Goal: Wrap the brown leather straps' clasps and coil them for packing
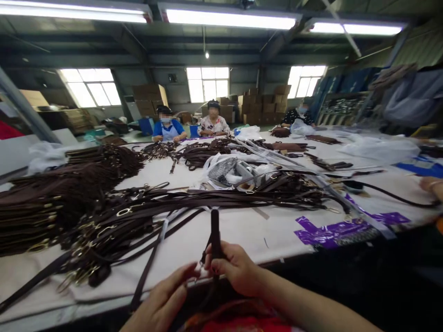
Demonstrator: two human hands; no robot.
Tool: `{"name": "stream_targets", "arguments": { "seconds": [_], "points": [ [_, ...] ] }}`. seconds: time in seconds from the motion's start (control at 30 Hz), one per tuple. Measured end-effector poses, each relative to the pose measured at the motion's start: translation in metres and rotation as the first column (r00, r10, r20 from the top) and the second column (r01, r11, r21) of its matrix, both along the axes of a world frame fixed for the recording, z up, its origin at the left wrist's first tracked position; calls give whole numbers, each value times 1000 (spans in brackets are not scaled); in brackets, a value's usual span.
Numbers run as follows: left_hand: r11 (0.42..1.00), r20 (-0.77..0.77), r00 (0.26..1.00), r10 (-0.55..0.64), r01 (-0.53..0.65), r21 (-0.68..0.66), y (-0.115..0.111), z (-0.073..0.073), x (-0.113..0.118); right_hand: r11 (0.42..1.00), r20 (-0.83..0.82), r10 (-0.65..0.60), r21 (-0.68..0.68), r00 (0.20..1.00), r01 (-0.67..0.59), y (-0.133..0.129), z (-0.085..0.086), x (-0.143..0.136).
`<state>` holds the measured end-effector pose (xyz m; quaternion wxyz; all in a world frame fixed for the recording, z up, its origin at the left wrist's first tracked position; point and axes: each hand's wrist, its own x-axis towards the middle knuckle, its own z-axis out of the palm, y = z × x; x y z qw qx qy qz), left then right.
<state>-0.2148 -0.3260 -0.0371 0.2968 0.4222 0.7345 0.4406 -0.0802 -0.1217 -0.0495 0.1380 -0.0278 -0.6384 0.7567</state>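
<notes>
My right hand (237,269) is closed around a dark brown strap (215,228), one end of which stands upright above the fingers. A small metal fitting (202,260) shows beside the strap, between the two hands. My left hand (169,290) is just left of it, its fingers stretched toward the fitting; whether the fingertips touch it I cannot tell. Just beyond my hands, a long bundle of dark straps (221,199) lies across the table. Gold-coloured metal clasps (86,240) are heaped at the bundle's left end.
The pale tabletop (194,235) has its edge close to me. A tall stack of brown pieces (31,207) stands at left. Purple plastic (321,233) lies at right, near another person's hand (431,184). Plastic wrapping (228,170) sits mid-table. Several people sit opposite.
</notes>
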Motion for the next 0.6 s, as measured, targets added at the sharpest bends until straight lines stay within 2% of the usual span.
{"name": "stream_targets", "arguments": {
  "seconds": [0.07,0.1,0.2,0.27,0.33,0.37,0.4,0.47,0.5,0.6],
  "points": [
    [984,183,973,-140,115,140,43,7,7,992,53,9,127,999,-15,-12,-3,4],
    [979,259,952,-166,126,163,64,9,10,982,83,-11,189,997,-4,-13,-6,6],
    [971,486,872,-51,-70,229,110,9,18,938,165,-79,345,983,18,-2,-18,13],
    [960,554,832,-14,-144,240,119,2,21,939,204,-35,342,978,-37,13,-27,17],
    [952,566,824,-13,-162,258,116,-6,21,988,197,18,148,980,-48,28,-33,19],
    [952,573,819,-19,-161,261,112,-9,22,1000,172,29,-9,985,-28,35,-33,18],
    [955,584,811,-34,-146,257,107,-13,22,984,141,28,-176,990,-3,42,-32,15],
    [968,604,794,-73,-91,236,101,-19,24,890,75,5,-455,997,30,52,-25,3],
    [973,610,788,-83,-70,222,98,-21,26,835,55,-4,-549,998,34,56,-20,-5],
    [979,626,778,-54,-83,188,94,-30,30,711,119,-79,-689,990,139,60,-10,-32]
  ]
}}
